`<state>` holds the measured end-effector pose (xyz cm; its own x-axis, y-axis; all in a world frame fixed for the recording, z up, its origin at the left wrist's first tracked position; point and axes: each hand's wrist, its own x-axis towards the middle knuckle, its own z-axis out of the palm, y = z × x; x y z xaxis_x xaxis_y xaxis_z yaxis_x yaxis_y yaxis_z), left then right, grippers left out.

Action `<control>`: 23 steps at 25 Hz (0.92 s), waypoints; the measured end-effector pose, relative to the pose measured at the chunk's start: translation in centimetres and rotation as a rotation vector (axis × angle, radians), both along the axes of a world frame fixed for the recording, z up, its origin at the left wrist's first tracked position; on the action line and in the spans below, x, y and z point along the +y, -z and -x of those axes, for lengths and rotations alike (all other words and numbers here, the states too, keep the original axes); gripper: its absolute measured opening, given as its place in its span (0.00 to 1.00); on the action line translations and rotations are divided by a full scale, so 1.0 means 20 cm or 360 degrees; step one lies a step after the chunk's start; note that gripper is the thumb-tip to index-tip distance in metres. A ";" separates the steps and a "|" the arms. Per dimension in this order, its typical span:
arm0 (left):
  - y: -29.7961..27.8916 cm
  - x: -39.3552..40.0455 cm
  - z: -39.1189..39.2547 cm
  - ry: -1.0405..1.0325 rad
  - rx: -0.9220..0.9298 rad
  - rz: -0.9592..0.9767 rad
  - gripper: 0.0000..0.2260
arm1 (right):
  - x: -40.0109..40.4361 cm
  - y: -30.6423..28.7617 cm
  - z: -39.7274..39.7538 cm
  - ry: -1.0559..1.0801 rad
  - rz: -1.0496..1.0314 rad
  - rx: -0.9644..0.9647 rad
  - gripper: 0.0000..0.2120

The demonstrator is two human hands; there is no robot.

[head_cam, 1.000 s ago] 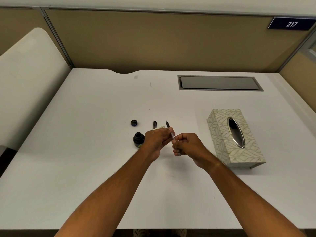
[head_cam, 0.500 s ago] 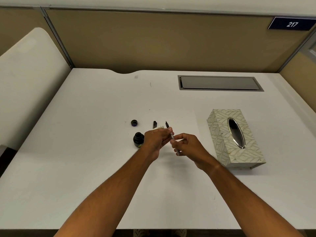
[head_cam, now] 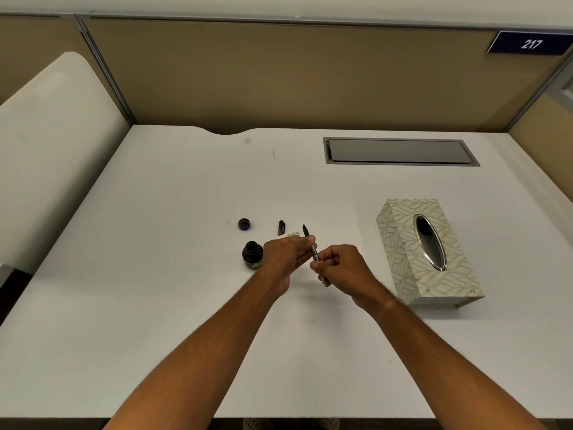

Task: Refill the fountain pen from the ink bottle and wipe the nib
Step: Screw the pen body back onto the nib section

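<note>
The thin fountain pen (head_cam: 314, 252) runs slantwise between both hands, its dark nib end pointing away from me above the left fingers. My left hand (head_cam: 286, 254) pinches the front section. My right hand (head_cam: 344, 270) grips the rear part, whose end pokes out below the fingers. The open black ink bottle (head_cam: 251, 254) stands just left of my left hand. Its round cap (head_cam: 244, 224) lies behind it on the white desk (head_cam: 155, 274). A black pen part (head_cam: 281, 227) lies beyond my left hand, beside a bit of crumpled tissue (head_cam: 290, 234).
A leaf-patterned tissue box (head_cam: 400, 252) with an oval metal opening stands right of my hands. A grey cable hatch (head_cam: 400, 151) is set into the desk at the back right. Tan partition walls close the back and sides; a white panel rises at left.
The hands stay in nearly the same spot. My right hand has shifted slightly along the pen, with its fingers turning on the rear part.
</note>
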<state>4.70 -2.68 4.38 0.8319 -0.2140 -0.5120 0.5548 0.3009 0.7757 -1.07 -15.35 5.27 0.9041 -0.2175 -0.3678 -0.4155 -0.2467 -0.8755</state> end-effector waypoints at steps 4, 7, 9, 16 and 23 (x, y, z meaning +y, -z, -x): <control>0.01 0.01 0.00 0.0048 -0.0051 -0.0039 0.11 | 0.00 -0.01 0.00 -0.0017 -0.0061 -0.0003 0.02; -0.01 0.01 0.00 0.0057 -0.0085 -0.0016 0.09 | 0.01 -0.02 0.01 0.0004 -0.0005 -0.0044 0.02; -0.02 0.00 0.01 0.0041 -0.0099 -0.0011 0.07 | 0.02 -0.01 0.02 -0.0004 0.0021 -0.0057 0.04; -0.04 0.00 0.01 0.0099 -0.0096 -0.0027 0.07 | 0.03 -0.03 0.02 -0.0011 0.0195 -0.0097 0.05; -0.03 -0.01 0.01 0.0062 -0.0142 -0.0096 0.10 | 0.04 0.01 0.01 0.0015 0.0381 -0.0136 0.06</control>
<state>4.53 -2.80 4.90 0.8665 -0.2181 -0.4491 0.4929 0.2314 0.8387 -1.30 -14.47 5.12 0.9271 -0.2981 -0.2271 -0.3459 -0.4477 -0.8245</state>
